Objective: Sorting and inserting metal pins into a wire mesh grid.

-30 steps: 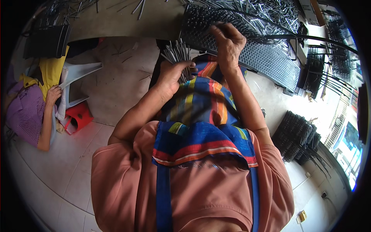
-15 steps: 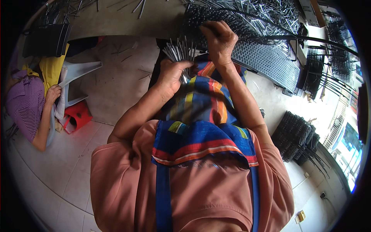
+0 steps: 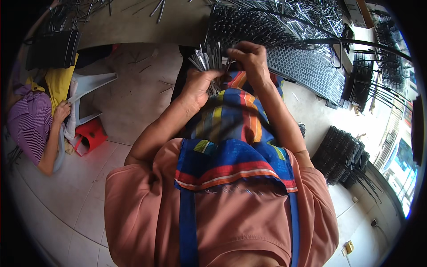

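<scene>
My left hand (image 3: 200, 84) grips a fanned bundle of thin grey metal rods (image 3: 207, 57) above my lap. My right hand (image 3: 249, 55) is right beside it, its fingers pinched on a rod at the bundle's right side. Just beyond both hands lies a dark perforated metal panel (image 3: 302, 69) with rows of rods standing in it. A striped multicoloured apron (image 3: 235, 133) covers my lap below the hands.
Another person in a purple striped top (image 3: 31, 124) sits at the left by a red stool (image 3: 91, 135) and a white plastic chair (image 3: 91, 84). Stacks of dark wire racks (image 3: 340, 151) stand at the right. Loose rods (image 3: 307, 18) are heaped behind the panel.
My right hand has come down from above the panel to the bundle in my left hand. The left hand and bundle have stayed about where they were.
</scene>
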